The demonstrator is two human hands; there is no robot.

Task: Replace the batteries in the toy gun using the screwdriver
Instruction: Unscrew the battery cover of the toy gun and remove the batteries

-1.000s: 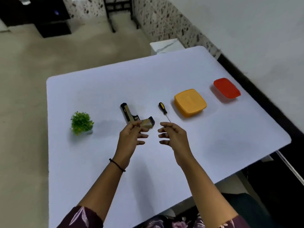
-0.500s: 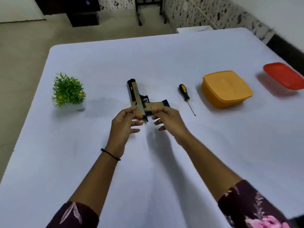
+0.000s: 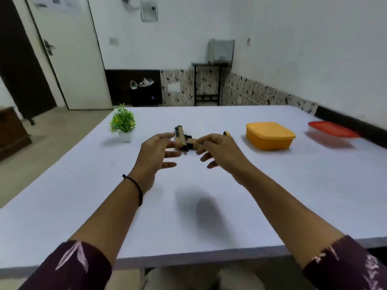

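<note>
Because its matching lid is pressed on, the orange square plastic container point(image 3: 270, 135) on the right part of the white tabletop point(image 3: 83, 195) hides whatever it holds. Farther right, near the tabletop's far corner, lies a shallow red plastic container point(image 3: 333, 129); it is blurred, and whether it is a box or only a lid cannot be told, nor anything inside it.

Both bare forearms reach forward from dark floral sleeves and meet over the middle of the tabletop. The tan-and-black plastic toy gun point(image 3: 184, 140) sits between the two hands, barrel pointing away from the person and grip turned to the right. The right hand point(image 3: 219, 148) pinches the end of the grip between thumb and forefinger, with the other fingers spread loosely below. The left hand point(image 3: 159, 149) has thumb and fingers stretched toward the rear of the barrel, one above and the rest below; motion blur hides whether they actually clasp it. Whether the toy gun rests on the tabletop or is lifted off it cannot be told.

Just behind the right hand, only the yellow-and-black handle end of the screwdriver point(image 3: 226, 133) shows. A thin black cord bracelet point(image 3: 136, 189) circles the left wrist. A small green artificial plant in a white pot point(image 3: 123, 122) stands at the far left.
</note>
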